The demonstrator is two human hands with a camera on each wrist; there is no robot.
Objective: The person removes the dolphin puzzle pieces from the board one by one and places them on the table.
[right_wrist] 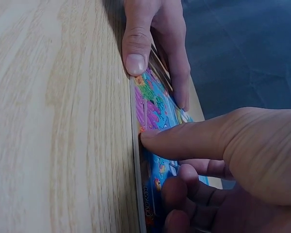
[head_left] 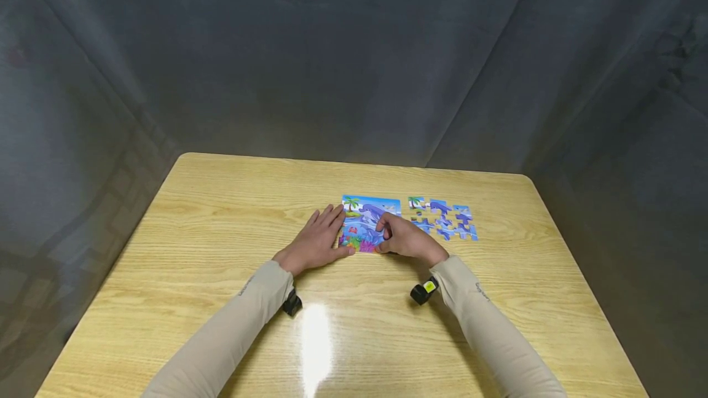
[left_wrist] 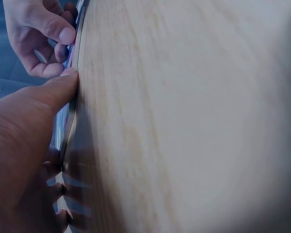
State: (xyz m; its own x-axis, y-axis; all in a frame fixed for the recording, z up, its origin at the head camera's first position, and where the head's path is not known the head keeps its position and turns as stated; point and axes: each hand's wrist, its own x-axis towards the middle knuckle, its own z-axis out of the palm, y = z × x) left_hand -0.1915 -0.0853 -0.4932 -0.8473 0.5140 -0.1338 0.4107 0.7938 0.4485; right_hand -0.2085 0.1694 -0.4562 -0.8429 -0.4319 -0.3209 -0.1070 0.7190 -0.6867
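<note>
A jigsaw board [head_left: 369, 207] with a dolphin, palm tree and coral picture lies flat on the table. My left hand [head_left: 316, 241] rests along its left side, fingers straight, the thumb at the near left corner. Over the near right part of the board is my right hand [head_left: 406, 238], fingers bent. In the right wrist view, its thumb [right_wrist: 184, 141] touches the coral picture at the near edge and the bent fingers [right_wrist: 177, 191] are close to the surface. Whether they pinch a piece is unclear. Several loose puzzle pieces [head_left: 440, 206] lie right of the board.
The wooden table [head_left: 221, 214] has rounded far corners. Dark grey cloth [head_left: 332, 66] hangs behind it and at both sides. A black wrist device [head_left: 424, 291] is strapped at the right cuff, another [head_left: 292, 303] at the left. Light glares off the near tabletop.
</note>
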